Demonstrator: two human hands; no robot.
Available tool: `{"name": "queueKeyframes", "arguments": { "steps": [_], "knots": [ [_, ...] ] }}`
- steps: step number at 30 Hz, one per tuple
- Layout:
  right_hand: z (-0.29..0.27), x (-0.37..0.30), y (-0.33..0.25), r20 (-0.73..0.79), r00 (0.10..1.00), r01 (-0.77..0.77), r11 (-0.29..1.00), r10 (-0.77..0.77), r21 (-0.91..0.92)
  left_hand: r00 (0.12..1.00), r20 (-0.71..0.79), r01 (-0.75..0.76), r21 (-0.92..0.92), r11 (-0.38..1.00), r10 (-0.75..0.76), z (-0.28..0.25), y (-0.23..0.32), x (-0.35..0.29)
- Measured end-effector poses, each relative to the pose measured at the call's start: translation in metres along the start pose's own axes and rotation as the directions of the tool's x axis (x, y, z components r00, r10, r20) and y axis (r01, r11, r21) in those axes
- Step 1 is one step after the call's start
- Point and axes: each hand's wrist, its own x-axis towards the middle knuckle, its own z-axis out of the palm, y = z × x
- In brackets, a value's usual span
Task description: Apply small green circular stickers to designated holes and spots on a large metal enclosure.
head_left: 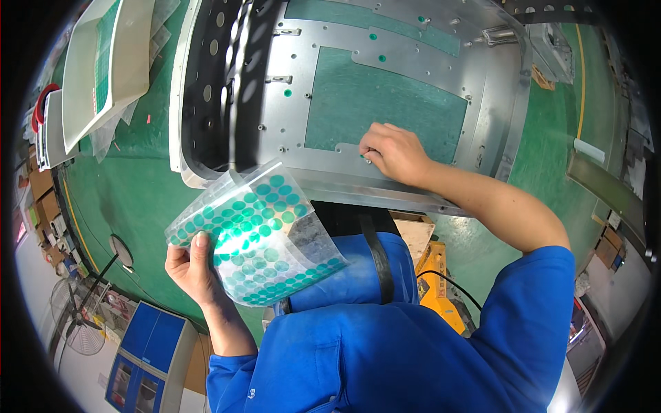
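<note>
A blue shirt (413, 358) lay nearest. The left hand's (193, 275) fingers pinched a green-dotted sheet (256, 189), likely light, floppy, best held by its edge; the right hand (399, 155) curled at the metal frame (313, 160), grip unclear.

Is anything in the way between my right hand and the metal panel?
Nothing visible: your right hand is at the near side of the metal panel. The sheet of green dots, in your left hand, is off to the left.

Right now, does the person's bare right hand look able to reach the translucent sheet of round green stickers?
Probably yes: the left hand holds the sheet near the silvery metal frame under the right hand; nothing visible blocks the way.
</note>
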Motion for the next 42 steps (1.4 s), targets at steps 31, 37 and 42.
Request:
{"name": "queueKeyframes", "arguments": {
  "steps": [31,37,42],
  "knots": [
    [-0.190,0.008,-0.073,-0.739,0.669,0.154,0.958,0.079,0.242,0.358,0.879,-0.587,-0.049,0.808,0.314,0.221,0.126,0.113],
    [-0.163,0.007,-0.079,-0.766,0.545,0.053,0.898,0.341,0.437,0.139,0.983,-0.542,-0.027,0.840,0.121,0.254,0.116,0.131],
    [-0.134,0.012,-0.084,-0.849,0.313,-0.139,0.905,0.426,0.403,0.081,0.997,-0.506,0.034,0.862,0.008,0.268,0.095,0.139]
  ]
}}
